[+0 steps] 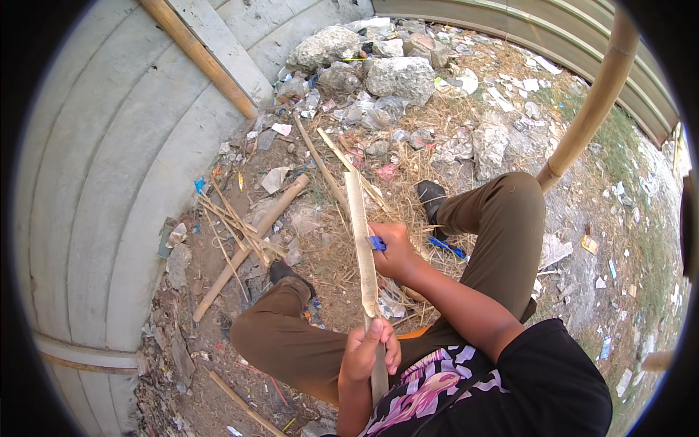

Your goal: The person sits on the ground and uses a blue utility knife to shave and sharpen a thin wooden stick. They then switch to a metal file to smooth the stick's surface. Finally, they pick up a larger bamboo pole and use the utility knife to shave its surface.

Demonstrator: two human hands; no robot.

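Observation:
A split length of bamboo stands up in front of me, its pale hollow inner face showing. Around its lower part, close to my shirt, my left hand is wrapped, thumb on top. My right hand is closed at the strip's right edge, about midway up. A small blue object shows between those fingers and touches the bamboo; the rest of it is hidden by the hand, so its kind is unclear. Just right of that hand, a blue piece lies on the ground by my shoe.
A round bamboo pole and thin split strips lie at left. A thick bamboo pole slants up at right. Rocks and litter sit at the back. A grey panel wall bounds the left side.

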